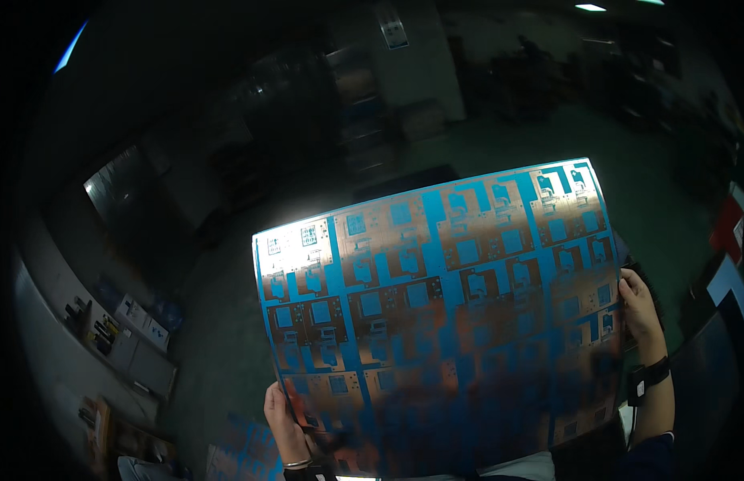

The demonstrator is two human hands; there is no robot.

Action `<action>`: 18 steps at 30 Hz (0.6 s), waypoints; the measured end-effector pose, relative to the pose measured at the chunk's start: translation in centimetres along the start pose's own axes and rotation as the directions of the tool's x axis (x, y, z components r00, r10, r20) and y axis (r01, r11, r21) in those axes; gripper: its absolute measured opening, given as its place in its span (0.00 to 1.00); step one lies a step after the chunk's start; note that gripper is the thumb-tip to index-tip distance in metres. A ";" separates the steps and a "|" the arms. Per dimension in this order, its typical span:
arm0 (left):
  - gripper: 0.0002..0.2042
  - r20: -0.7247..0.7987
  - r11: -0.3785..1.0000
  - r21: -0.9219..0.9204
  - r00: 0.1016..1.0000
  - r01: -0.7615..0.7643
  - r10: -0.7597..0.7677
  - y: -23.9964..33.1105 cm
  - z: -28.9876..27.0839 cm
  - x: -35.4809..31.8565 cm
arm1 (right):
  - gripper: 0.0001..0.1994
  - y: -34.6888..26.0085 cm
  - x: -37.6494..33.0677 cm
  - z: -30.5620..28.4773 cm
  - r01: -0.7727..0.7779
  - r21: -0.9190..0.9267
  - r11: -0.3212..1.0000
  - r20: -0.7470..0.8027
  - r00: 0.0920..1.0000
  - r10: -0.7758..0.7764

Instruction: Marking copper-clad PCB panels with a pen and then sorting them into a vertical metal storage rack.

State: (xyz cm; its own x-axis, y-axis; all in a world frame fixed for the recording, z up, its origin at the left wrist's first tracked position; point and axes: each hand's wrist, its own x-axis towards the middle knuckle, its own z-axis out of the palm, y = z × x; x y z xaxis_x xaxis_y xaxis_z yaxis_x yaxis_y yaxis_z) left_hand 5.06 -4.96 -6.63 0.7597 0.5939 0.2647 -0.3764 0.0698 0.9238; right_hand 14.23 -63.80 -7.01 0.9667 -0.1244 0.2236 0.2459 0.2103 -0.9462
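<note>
Left hand (284,421) grips blue-copper panel (436,321) by lower left edge — right hand (640,306) grips right edge, black band (651,375) on that wrist.

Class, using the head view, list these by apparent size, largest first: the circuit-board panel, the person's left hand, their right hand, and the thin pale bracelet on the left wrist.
1. Circuit-board panel
2. Left hand and right hand: too alike to rank apart
3. Thin pale bracelet
</note>
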 end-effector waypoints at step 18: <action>0.20 0.574 0.935 -0.340 0.765 -0.101 0.292 -5.6 0.2 7.3 | 0.13 4.0 -3.5 -5.6 0.305 0.275 0.912 -0.223 0.943 -0.248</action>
State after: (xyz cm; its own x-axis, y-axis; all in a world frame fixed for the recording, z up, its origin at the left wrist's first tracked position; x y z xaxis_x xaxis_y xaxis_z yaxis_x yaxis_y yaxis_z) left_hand 12.75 -1.18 -9.80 0.7759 0.0148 0.6307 -0.6091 0.2780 0.7428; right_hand 11.44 -67.91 -12.89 0.8346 -0.3860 0.3930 0.5383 0.4204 -0.7304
